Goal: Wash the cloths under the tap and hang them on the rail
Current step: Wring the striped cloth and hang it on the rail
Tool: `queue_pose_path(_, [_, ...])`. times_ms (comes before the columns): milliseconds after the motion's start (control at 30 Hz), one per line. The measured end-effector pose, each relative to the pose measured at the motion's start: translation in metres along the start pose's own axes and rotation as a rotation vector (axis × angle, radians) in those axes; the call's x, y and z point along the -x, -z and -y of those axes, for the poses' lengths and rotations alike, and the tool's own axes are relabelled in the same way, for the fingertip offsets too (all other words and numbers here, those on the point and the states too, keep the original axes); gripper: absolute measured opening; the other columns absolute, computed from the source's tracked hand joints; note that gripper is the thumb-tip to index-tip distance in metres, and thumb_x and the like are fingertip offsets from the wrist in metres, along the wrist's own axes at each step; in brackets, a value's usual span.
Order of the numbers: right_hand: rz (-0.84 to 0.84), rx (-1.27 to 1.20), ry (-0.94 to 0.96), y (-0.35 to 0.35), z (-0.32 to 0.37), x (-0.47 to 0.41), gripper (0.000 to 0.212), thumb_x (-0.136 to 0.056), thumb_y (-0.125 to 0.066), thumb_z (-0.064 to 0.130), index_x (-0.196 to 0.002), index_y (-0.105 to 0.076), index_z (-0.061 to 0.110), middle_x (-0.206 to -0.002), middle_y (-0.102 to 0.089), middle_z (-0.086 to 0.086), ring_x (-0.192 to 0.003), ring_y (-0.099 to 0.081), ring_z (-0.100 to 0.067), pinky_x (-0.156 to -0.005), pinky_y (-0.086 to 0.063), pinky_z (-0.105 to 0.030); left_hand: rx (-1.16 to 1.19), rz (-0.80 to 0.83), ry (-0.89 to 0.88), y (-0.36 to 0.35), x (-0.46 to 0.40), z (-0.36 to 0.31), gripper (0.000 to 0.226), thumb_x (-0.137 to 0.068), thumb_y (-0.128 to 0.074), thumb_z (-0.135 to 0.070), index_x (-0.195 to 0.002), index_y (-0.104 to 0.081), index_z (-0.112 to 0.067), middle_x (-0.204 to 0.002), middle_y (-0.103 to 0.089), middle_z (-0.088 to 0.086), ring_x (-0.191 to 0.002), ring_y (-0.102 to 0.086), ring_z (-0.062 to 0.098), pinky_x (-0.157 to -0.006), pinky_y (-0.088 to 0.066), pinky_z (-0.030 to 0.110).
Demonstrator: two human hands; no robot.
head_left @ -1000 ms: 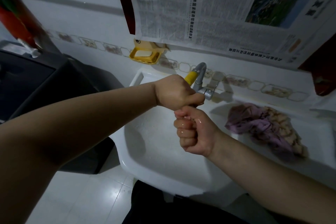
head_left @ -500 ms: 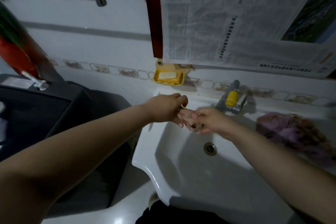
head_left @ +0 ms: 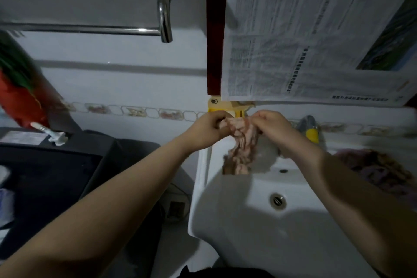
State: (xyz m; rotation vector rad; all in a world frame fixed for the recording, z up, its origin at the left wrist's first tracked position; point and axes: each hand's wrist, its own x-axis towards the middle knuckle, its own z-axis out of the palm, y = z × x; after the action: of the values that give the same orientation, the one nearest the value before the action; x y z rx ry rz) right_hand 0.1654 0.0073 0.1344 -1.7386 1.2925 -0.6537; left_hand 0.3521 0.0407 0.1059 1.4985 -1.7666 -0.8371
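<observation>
Tiled wall carries the rail at 11 o'clock; left hand and right hand, newly raised, pinch the wrung cloth open, apparently for hanging.

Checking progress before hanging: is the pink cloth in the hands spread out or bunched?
Bunched. The pink cloth hangs in crumpled folds between the left hand and right hand, above the sink.
</observation>
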Motion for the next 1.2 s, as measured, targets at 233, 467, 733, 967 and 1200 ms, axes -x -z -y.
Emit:
queue_pose_path(233, [0.163,0.021,0.077,0.012,0.022,-0.003,0.017,-0.087,-0.065,0.029,-0.087,-0.064,0.013,-0.081,-0.066,0.002,-0.071,-0.062,-0.006,-0.063,-0.047,-0.014,0.655,-0.157,0.111,0.024,-0.007,-0.02,0.028,-0.087,-0.067,-0.02,-0.096,-0.065,0.006,-0.082,-0.063,0.016,-0.075,-0.06,0.026,-0.069,-0.051,0.034])
queue_pose_path(467, [0.319,-0.227,0.098,0.005,0.055,-0.01,0.046,-0.068,-0.068,0.042,-0.103,-0.058,0.014,-0.1,-0.066,-0.014,-0.091,-0.064,-0.02,-0.082,-0.052,-0.037,0.34,0.039,-0.02,0.048,-0.005,-0.042,0.049,-0.094,-0.055,-0.042,-0.091,-0.061,0.007,-0.082,-0.061,0.01,-0.077,-0.057,0.017,-0.073,-0.047,0.031])
queue_pose_path(733, [0.145,-0.095,0.24,-0.012,0.101,-0.028,0.01,-0.088,-0.065,0.027,-0.08,-0.062,0.022,-0.074,-0.065,-0.004,-0.063,-0.059,-0.004,-0.06,-0.047,-0.019,-0.253,0.277,0.202,0.141,0.023,-0.035,0.03,-0.072,-0.076,-0.048,-0.09,-0.064,-0.027,-0.083,-0.069,-0.012,-0.075,-0.063,0.005,-0.066,-0.049,0.02])
queue_pose_path(967, [-0.066,0.087,0.424,-0.029,0.14,-0.035,0.011,-0.088,-0.064,0.03,-0.086,-0.054,0.025,-0.066,-0.06,0.0,-0.065,-0.057,-0.025,-0.063,-0.048,-0.038,-0.3,-0.001,0.326,0.216,0.072,0.011,0.005,-0.09,-0.063,-0.019,-0.089,-0.068,-0.018,-0.085,-0.069,0.003,-0.08,-0.064,0.02,-0.078,-0.053,0.036])
queue_pose_path(1200, [-0.386,0.196,0.565,-0.043,0.171,-0.023,0.018,-0.087,-0.063,0.04,-0.08,-0.054,0.026,-0.061,-0.048,0.008,-0.053,-0.046,-0.009,-0.048,-0.033,-0.025,-0.295,-0.736,0.235,0.236,0.09,0.002,0.02,-0.094,-0.057,-0.03,-0.08,-0.064,-0.017,-0.06,-0.057,0.0,-0.05,-0.048,0.01,-0.049,-0.037,0.023])
